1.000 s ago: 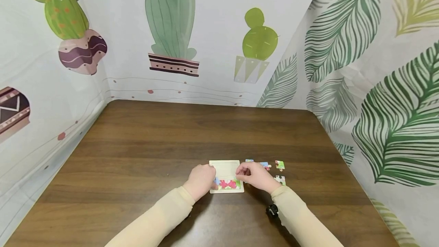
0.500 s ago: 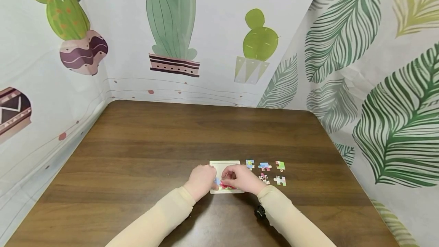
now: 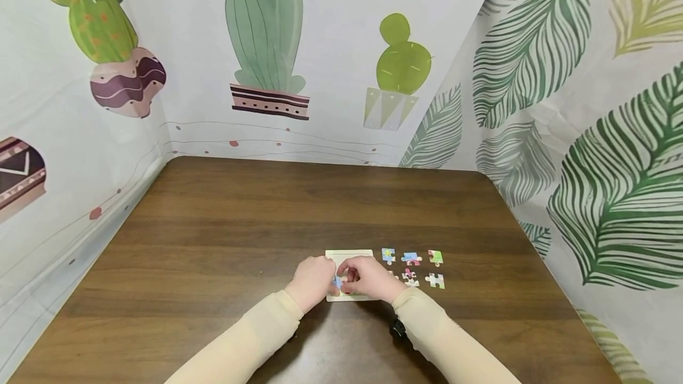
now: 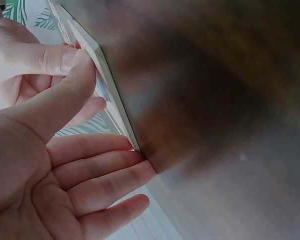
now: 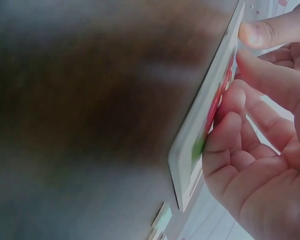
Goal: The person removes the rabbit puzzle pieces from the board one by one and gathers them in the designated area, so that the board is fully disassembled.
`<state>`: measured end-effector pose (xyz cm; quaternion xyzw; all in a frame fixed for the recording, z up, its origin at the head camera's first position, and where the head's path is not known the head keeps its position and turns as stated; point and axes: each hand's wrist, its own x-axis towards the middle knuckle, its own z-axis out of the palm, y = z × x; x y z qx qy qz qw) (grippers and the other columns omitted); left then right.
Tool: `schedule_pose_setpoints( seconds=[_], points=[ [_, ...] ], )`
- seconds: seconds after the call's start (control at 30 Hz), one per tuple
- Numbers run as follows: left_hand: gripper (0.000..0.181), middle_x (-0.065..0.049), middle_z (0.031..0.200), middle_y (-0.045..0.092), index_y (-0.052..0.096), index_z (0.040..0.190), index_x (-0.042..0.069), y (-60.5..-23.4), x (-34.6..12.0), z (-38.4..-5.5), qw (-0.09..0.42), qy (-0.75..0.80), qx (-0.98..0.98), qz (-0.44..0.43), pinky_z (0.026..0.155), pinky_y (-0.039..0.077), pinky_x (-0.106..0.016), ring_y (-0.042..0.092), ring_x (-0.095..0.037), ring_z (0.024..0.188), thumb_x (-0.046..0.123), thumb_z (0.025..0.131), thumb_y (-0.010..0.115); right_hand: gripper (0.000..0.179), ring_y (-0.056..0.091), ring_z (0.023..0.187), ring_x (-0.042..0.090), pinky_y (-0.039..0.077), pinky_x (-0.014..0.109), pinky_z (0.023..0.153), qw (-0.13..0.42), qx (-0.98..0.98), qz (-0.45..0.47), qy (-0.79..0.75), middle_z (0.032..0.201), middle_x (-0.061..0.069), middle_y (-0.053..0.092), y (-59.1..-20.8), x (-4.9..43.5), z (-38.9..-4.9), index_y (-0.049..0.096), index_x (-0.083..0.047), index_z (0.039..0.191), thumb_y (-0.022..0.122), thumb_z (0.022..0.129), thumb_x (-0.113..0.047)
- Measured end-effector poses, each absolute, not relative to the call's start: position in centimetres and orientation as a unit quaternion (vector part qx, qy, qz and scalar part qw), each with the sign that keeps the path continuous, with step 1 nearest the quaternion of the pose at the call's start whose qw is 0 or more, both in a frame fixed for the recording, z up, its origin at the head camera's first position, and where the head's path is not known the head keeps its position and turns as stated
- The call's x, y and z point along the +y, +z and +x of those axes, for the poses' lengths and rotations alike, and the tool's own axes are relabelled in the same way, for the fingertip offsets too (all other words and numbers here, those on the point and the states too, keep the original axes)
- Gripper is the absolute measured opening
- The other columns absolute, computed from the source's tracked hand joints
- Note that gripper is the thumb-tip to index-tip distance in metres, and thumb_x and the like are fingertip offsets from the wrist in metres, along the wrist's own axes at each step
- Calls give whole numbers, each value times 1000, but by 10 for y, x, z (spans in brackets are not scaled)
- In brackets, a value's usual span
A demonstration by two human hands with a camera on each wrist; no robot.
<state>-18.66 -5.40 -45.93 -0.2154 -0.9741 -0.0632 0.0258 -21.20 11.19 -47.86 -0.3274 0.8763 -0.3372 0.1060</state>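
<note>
A small white puzzle tray (image 3: 349, 252) lies on the table, with red, blue and green jigsaw pieces (image 5: 213, 112) set along its near side. My left hand (image 3: 313, 277) steadies the tray's left edge. In the left wrist view its fingers (image 4: 110, 192) lie straight against that edge, and the thumb reaches over the top. My right hand (image 3: 368, 277) is over the near row, its thumb and bent fingers (image 5: 227, 130) touching down on the set pieces. No loose piece shows in its grasp, and it covers much of the picture.
Right of the tray lie several loose jigsaw pieces, among them a blue one (image 3: 388, 255), a green one (image 3: 435, 257) and a pale one (image 3: 436, 281). The brown wooden table (image 3: 299, 212) meets a printed cloth backdrop (image 3: 341, 76) at its back and sides.
My right hand has moved left from the tray's right edge across the near row, uncovering loose pieces on the right. The left hand has stayed at the tray's left edge.
</note>
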Motion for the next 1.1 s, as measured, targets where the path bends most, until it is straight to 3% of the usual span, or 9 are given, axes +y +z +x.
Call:
schedule_pose_setpoints(
  seconds=[0.23,0.57,0.8,1.1],
  points=[
    [37,1,60,61,59,61,12,-457,-56,-189,10,-73,-973,-217,47,49,-31,58,-14,52,38,61,86,19,44,59,-2,41,17,58,94,879,-341,-320,65,-4,54,-476,111,-211,66,-2,92,73,75,-2],
    [50,0,68,61,59,68,13,-455,-57,-188,-5,-58,-971,-230,56,52,-33,61,-19,60,47,46,89,22,51,66,9,43,18,61,74,883,-356,-297,72,4,57,-476,112,-210,66,-3,97,72,76,-4],
    [51,0,71,62,62,71,12,-458,-55,-188,-3,-34,-970,-241,70,51,-34,62,-17,63,49,47,88,21,51,66,11,41,18,60,70,884,-351,-300,72,5,56,-476,112,-208,64,-4,94,73,75,-4],
    [53,-1,72,63,64,73,11,-459,-55,-187,10,-27,-969,-246,68,51,-33,64,-19,64,50,47,87,24,50,64,8,41,18,60,86,882,-339,-315,72,4,57,-476,110,-208,61,-4,93,74,73,-5]
  ],
)
